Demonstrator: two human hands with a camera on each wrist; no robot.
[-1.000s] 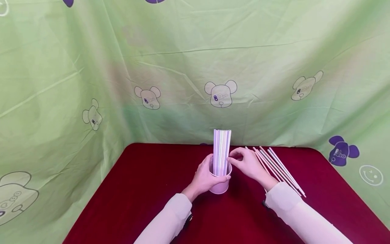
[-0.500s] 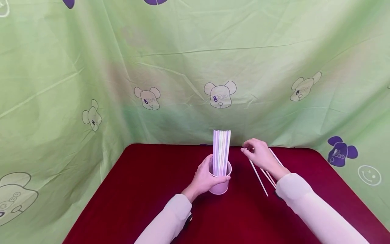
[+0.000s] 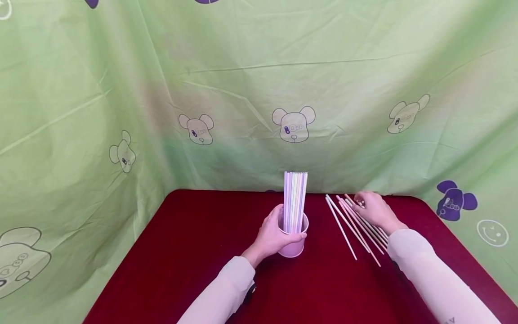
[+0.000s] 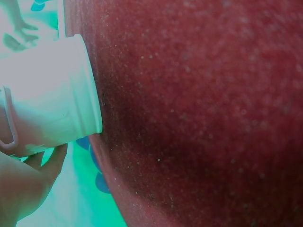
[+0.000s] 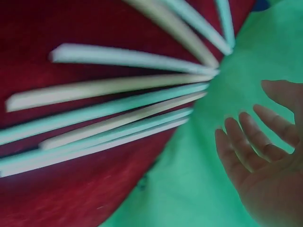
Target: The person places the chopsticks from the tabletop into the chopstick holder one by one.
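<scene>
My left hand (image 3: 270, 235) grips a small pale pink pail (image 3: 292, 249), thumb across its near side. In the left wrist view the pail (image 4: 47, 94) looks whitish, with a thin handle on its side. A tight bundle of pastel straws (image 3: 295, 202) stands upright in it. To the right, my right hand (image 3: 376, 210) is over several loose straws (image 3: 358, 225), which lie fanned out on the table. The right wrist view shows its fingers spread and loosely bent beside the straws (image 5: 113, 87), holding nothing.
A dark red cloth covers the table (image 3: 194, 252). Green curtains (image 3: 243, 72) with bear-head prints hang right behind the table's back edge and along both sides.
My right hand has moved from beside the pail to the right, over the loose straws. Several straws now lie further left and more fanned out. My left hand has stayed on the pail.
</scene>
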